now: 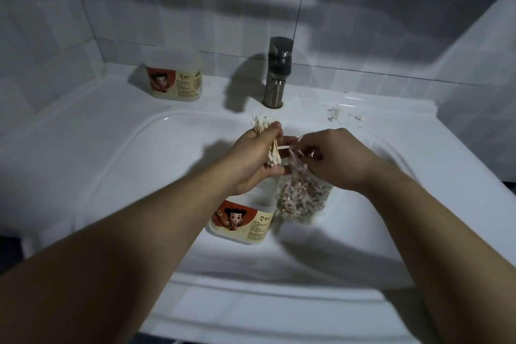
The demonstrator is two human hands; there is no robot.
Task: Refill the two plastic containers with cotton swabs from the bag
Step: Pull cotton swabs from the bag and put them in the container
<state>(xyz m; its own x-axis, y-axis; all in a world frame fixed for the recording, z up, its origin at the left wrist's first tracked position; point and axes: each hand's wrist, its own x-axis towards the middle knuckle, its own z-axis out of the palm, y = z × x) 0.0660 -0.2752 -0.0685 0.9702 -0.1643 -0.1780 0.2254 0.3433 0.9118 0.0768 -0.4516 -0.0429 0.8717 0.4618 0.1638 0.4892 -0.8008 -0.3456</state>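
Over the sink (156,176), the left hand (255,160) grips a swab bundle (263,123); at its three o'clock the right hand (336,156) pinches the bag (303,200), container (242,222) at six.

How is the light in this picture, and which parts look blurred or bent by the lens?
Head view: dim light from the right, so the faucet casts a hard shadow leftward; the bag, pinched by the right hand, is motion-blurred; the wide lens curves the sink rim and wall tiles.
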